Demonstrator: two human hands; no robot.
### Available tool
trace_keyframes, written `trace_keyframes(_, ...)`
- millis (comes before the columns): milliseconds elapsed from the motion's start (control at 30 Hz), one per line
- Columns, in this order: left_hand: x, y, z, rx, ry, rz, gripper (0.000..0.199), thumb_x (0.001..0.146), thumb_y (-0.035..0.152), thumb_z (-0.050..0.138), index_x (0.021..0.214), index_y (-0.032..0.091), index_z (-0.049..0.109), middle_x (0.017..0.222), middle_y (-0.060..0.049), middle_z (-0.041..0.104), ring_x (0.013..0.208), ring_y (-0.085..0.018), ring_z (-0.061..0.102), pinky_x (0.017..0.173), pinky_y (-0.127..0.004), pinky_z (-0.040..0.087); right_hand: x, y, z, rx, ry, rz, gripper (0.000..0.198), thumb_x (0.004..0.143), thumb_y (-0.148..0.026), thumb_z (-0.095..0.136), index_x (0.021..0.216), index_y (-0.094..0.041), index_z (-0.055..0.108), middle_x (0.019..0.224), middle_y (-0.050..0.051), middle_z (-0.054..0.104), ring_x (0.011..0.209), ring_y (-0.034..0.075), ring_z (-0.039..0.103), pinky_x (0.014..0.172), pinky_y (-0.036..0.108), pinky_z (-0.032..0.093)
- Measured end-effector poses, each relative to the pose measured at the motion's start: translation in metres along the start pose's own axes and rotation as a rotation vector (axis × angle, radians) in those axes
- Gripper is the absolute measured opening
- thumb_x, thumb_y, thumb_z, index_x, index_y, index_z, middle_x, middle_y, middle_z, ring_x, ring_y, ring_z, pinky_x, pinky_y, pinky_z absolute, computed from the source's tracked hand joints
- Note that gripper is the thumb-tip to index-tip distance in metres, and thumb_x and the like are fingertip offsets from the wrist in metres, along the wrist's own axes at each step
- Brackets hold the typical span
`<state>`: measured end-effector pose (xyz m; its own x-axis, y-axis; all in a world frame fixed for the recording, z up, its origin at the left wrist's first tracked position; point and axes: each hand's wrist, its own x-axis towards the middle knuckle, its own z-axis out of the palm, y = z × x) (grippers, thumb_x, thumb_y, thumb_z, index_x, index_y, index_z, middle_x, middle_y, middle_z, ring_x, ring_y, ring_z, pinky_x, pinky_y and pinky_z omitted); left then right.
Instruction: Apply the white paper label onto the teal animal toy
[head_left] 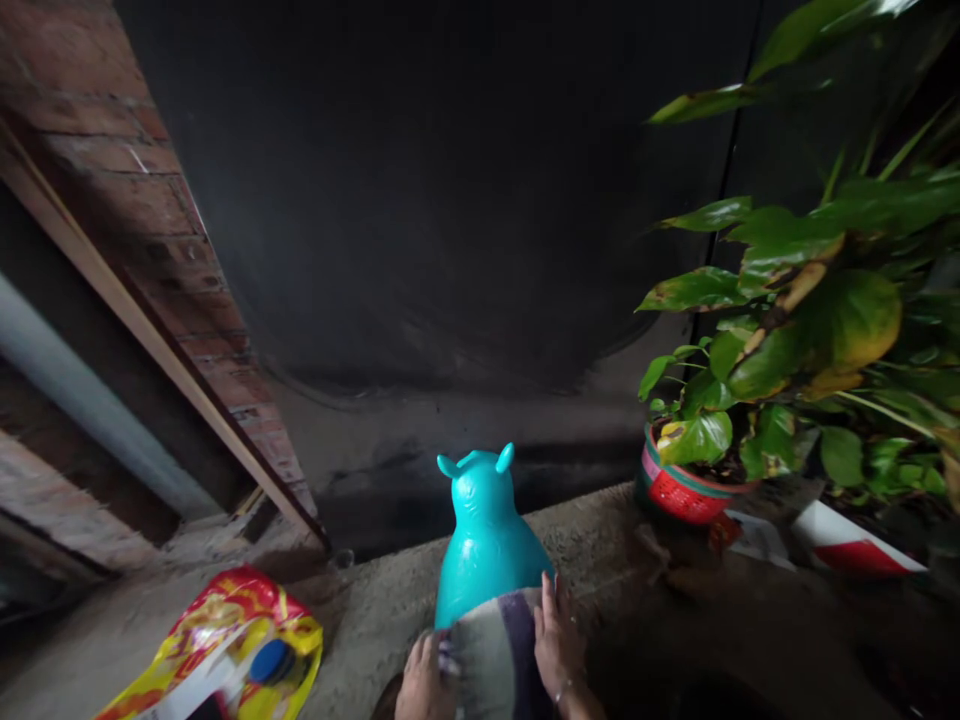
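At bottom centre, the left hand (421,682) touches a grey-and-purple striped cloth (484,655), its grip unclear. Probably soft, best held by its edges, the cloth overlaps a glossy turquoise animal-shaped toy (491,560), likely slippery. The right hand (556,640) rests unclosed alongside.

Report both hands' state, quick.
Left hand: at the striped cloth, left edge; whether it grips cannot be told.
Right hand: open, laid along the cloth's right edge.
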<state>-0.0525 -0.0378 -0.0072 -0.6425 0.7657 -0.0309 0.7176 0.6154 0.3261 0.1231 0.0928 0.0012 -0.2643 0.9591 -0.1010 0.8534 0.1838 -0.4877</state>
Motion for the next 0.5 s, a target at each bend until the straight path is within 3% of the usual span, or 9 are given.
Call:
trace_keyframes(100,0.017,0.013,-0.001,-0.023,0.009,0.09,0.056,0.082,0.002,0.036,0.133,0.017,0.053,0.142,-0.01,0.054,0.132,-0.014,0.049,0.11,-0.025,0.041,0.012,-0.004,-0.001,0.065,0.008,0.009,0.056,0.093,-0.018,0.018,0.135,-0.011,0.054,0.136,0.022,0.055,0.112,0.029,0.064,0.094,0.042,0.051)
trace_keyframes(200,0.02,0.03,-0.011,0.02,-0.119,0.136,0.059,0.082,0.001,0.033,0.135,0.018,0.052,0.14,-0.009,0.056,0.128,-0.013,0.053,0.106,-0.022,0.042,0.004,-0.001,-0.003,0.133,0.052,-0.043,0.06,0.096,-0.041,0.018,0.107,-0.014,0.07,0.112,0.023,0.067,0.098,0.032,0.067,0.088,0.043,0.051)
trace_keyframes(267,0.016,0.04,-0.025,0.078,-0.176,0.106,0.057,0.084,0.005,0.034,0.136,0.02,0.051,0.141,-0.009,0.055,0.127,-0.016,0.054,0.105,-0.027,0.044,-0.005,0.002,-0.009,0.212,0.068,-0.112,0.071,0.095,-0.057,0.01,0.089,-0.021,0.07,0.092,0.016,0.07,0.088,0.028,0.068,0.081,0.037,0.051)
trace_keyframes(333,0.012,0.047,-0.041,0.103,-0.241,0.057,0.057,0.083,0.009,0.038,0.138,0.023,0.049,0.144,-0.01,0.052,0.128,-0.02,0.052,0.105,-0.034,0.044,-0.012,0.005,-0.02,0.3,0.084,-0.165,0.075,0.092,-0.067,0.006,0.082,-0.023,0.065,0.082,0.01,0.069,0.081,0.023,0.066,0.075,0.031,0.05)
trace_keyframes(433,0.009,0.05,-0.061,0.063,-0.328,0.049,0.055,0.079,0.012,0.046,0.13,0.028,0.055,0.138,-0.005,0.058,0.125,-0.019,0.055,0.101,-0.035,0.044,-0.014,0.004,-0.037,0.405,0.113,-0.198,0.063,0.093,-0.067,0.017,0.084,-0.023,0.061,0.081,0.005,0.068,0.077,0.018,0.065,0.072,0.027,0.049)
trace_keyframes(500,0.01,0.049,-0.072,0.033,-0.318,0.085,0.044,0.079,0.014,0.046,0.116,0.03,0.063,0.123,0.0,0.067,0.118,-0.017,0.059,0.096,-0.031,0.045,-0.01,0.0,-0.048,0.442,0.128,-0.216,0.051,0.093,-0.059,0.026,0.081,-0.023,0.06,0.075,0.003,0.067,0.07,0.018,0.063,0.067,0.027,0.046)
